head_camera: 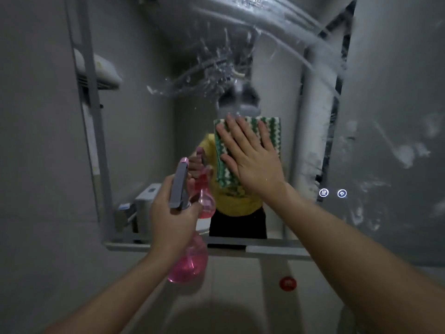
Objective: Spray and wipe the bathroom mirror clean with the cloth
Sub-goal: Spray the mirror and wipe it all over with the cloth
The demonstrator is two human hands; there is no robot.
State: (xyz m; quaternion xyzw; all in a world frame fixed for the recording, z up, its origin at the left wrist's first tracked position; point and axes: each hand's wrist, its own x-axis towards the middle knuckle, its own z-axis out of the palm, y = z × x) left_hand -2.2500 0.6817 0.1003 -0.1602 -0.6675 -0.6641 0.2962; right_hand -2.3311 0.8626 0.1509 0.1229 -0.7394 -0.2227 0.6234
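Bare forearms, no sleeves in view.
Left hand [172, 213] and right hand [250, 155] wear no gloves, rings or watch.

Your green-and-white zigzag-striped cloth [226, 150] lies flat against the rectangular wall mirror [149, 131], near its centre. Wet streaks cross the glass above it. Your translucent pink spray bottle with a grey trigger head [186, 237] stands upright before the mirror's lower edge.

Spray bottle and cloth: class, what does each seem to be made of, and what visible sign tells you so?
Spray bottle: likely plastic, a translucent glossy pink body you can see through, with an opaque matte grey trigger head.
Cloth: apparently soft woven or microfibre fabric, with a fuzzy green and white zigzag texture, pressed flat under the right hand.
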